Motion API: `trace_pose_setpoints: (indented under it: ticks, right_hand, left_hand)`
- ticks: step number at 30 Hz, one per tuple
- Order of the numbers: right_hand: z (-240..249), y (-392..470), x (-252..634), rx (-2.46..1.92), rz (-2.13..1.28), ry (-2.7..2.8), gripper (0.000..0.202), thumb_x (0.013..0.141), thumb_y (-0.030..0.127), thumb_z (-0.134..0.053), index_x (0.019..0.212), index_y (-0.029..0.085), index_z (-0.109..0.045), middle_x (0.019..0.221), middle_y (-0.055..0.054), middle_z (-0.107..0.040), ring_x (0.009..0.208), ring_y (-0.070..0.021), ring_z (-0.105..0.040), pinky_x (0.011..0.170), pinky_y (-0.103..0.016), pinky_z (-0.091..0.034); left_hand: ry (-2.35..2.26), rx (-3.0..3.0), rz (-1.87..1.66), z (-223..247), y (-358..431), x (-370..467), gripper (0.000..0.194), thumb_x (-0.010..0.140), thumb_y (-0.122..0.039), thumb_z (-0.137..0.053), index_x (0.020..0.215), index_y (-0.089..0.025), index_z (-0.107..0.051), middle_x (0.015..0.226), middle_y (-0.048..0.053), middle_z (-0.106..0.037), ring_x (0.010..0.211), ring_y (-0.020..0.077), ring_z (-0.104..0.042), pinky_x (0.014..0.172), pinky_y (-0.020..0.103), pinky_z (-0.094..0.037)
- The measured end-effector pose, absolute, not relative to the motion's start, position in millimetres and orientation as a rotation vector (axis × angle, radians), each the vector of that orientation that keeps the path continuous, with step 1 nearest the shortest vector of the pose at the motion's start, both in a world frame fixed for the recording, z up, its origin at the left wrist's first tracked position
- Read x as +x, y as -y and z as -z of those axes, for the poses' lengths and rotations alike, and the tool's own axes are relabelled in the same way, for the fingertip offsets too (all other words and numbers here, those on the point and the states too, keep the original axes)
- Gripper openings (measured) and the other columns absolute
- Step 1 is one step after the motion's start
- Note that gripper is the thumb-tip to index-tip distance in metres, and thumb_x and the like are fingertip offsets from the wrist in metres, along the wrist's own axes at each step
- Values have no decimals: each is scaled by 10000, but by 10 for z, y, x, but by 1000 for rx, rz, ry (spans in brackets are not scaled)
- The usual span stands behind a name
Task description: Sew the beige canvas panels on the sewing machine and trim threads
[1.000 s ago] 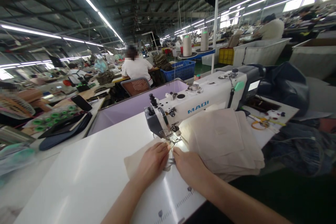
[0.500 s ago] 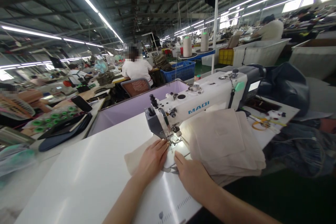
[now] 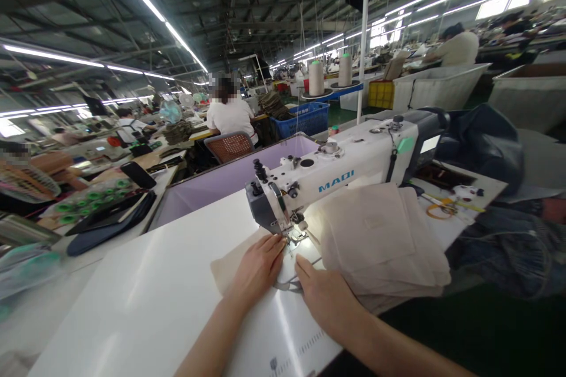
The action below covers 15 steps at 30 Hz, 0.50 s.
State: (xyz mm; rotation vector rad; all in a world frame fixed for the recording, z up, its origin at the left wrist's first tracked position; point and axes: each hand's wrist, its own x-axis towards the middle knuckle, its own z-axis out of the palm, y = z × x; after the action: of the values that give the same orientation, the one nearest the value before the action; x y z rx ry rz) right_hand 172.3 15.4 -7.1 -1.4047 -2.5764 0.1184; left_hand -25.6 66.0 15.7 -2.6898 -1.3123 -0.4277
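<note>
My left hand (image 3: 260, 262) lies over a beige fabric piece (image 3: 225, 262) on the white table, fingers stretched flat and fingertips beside the presser foot. Just right of the needle area, my right hand (image 3: 325, 297) is closed, its thumb and fingers pressed together near the metal needle plate (image 3: 288, 271). Whether anything is between those fingers is hidden. Both hands are below the head of a white sewing machine (image 3: 336, 179), whose lamp lights the stitching spot. A stack of beige fabric pieces (image 3: 380, 241) rests under the machine arm, beside my right hand.
Orange-handled scissors (image 3: 440, 209) lie at the table's right end. Two thread cones (image 3: 316, 79) stand behind the machine. Beyond the white tabletop (image 3: 145, 288) is a lilac-lined bin (image 3: 198, 194). A co-worker in a white shirt (image 3: 230, 116) sits farther back.
Both hands keep practically the same pose at the machine. The whole view has shifted very slightly; no object has visibly been taken or let go.
</note>
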Motion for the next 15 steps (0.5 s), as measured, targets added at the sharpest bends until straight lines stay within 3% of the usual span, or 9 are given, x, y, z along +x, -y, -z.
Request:
trace_pose_setpoints:
  ticks: [7, 12, 15]
  right_hand:
    - [82, -126, 1711, -1421, -114, 2562, 447, 922, 13, -441, 1346, 68, -572, 1304, -215, -645, 703, -218, -732, 581, -309, -598]
    - [133, -60, 1771, -1320, -135, 2496, 427, 895, -9, -460, 1282, 93, -609, 1401, -199, -579, 749, -208, -718, 645, -329, -597]
    - [114, -52, 1840, -1260, -306, 2315, 361, 911, 22, -448, 1211, 119, -625, 1318, -172, -619, 798, -212, -706, 711, -343, -589]
  left_hand:
    - [1445, -2712, 379, -204, -613, -220, 358, 1021, -284, -424, 1266, -190, -668, 1311, 88, -682, 1203, 258, -614, 1040, 441, -524]
    - [1581, -2839, 460, -300, -715, -291, 430, 923, -89, -407, 1192, -222, -716, 1279, 57, -701, 1164, 219, -635, 1053, 406, -506]
    - [1632, -2905, 432, -378, -752, -371, 471, 900, -47, -390, 1189, -226, -715, 1285, 54, -695, 1190, 202, -625, 1078, 372, -484]
